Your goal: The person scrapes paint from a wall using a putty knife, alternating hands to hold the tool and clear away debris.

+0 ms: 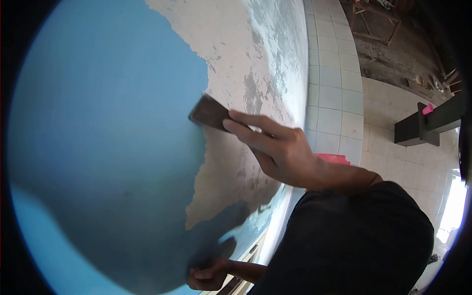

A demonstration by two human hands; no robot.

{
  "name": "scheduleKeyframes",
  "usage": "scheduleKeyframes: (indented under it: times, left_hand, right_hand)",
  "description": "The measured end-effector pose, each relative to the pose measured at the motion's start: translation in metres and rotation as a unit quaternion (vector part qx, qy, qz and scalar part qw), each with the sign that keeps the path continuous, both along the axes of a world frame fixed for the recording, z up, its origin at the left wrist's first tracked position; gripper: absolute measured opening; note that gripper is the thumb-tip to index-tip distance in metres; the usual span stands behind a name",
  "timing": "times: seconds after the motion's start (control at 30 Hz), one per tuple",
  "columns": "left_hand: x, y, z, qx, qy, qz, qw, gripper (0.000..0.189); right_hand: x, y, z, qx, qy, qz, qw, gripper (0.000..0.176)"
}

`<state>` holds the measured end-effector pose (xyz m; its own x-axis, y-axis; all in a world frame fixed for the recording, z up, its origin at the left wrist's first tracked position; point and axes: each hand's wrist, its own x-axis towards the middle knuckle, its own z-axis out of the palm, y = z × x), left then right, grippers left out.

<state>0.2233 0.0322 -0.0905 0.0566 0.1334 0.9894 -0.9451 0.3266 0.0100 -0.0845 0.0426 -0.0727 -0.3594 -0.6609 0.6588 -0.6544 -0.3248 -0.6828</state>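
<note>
My right hand [282, 147] grips a flat dark scraper blade [210, 112] between its fingers. The blade lies against the wall, where blue paint [108, 98] meets a rough pale patch [221, 167]. My left hand [209, 276] is low in the view beside the blue surface, its fingers curled closed. Whatever it may hold is hidden.
Pale tiles [329, 98] run along the wall's base. A pink object [334, 158] is partly behind my right forearm. Farther right stands a dark structure [413, 129] with a pink cup [427, 109]. A wooden frame [376, 22] is at the top right.
</note>
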Motion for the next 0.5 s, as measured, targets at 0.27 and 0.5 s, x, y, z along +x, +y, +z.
scheduleKeyframes:
  times: [0.27, 0.5]
  left_hand:
    - [0.008, -0.001, -0.008, 0.012, 0.003, -0.032, 0.999, 0.022]
    - [-0.001, 0.012, 0.000, 0.081, -0.030, 0.005, 0.996, 0.028]
  right_hand:
    - [0.018, 0.007, -0.024, -0.037, -0.024, 0.051, 0.998, 0.055]
    - [0.038, 0.043, -0.031, 0.146, -0.213, 0.153, 0.954, 0.062]
